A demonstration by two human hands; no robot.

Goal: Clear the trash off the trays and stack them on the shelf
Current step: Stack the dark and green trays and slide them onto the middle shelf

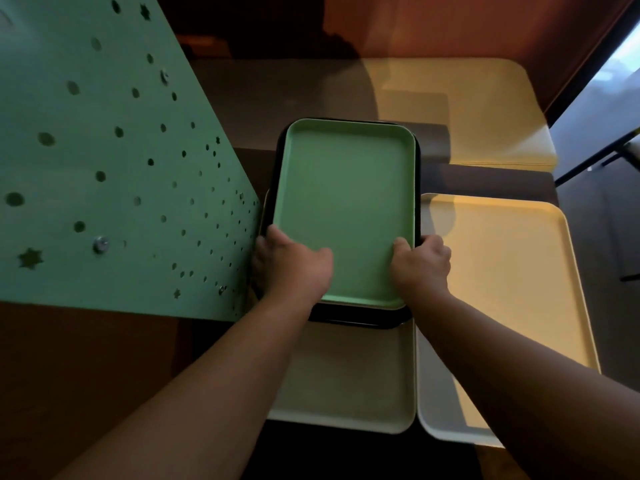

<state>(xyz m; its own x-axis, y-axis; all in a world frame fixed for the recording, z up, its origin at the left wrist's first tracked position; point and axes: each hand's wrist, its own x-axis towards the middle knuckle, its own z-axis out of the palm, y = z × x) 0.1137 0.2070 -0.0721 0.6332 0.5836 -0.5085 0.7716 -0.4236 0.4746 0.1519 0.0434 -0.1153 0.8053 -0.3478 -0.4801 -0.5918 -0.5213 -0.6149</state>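
two hands: my left hand and my right hand both hold the near end of the green tray, thumbs on top and fingers curled under the rim.
green tray: it is bare, no trash on it, and it sits inside a black tray just under it.
under that: a pale tray lies below the two, sticking out toward me.
beside: a cream tray lies just to the right, also bare.
left side: a green panel with holes stands close to my left hand.
step: i think the trash part is done for these trays and i am stacking now.
next: i think the tray wants a small push to sit square, then i let go and reach for the cream tray.
watch out: my left knuckles are near the panel.
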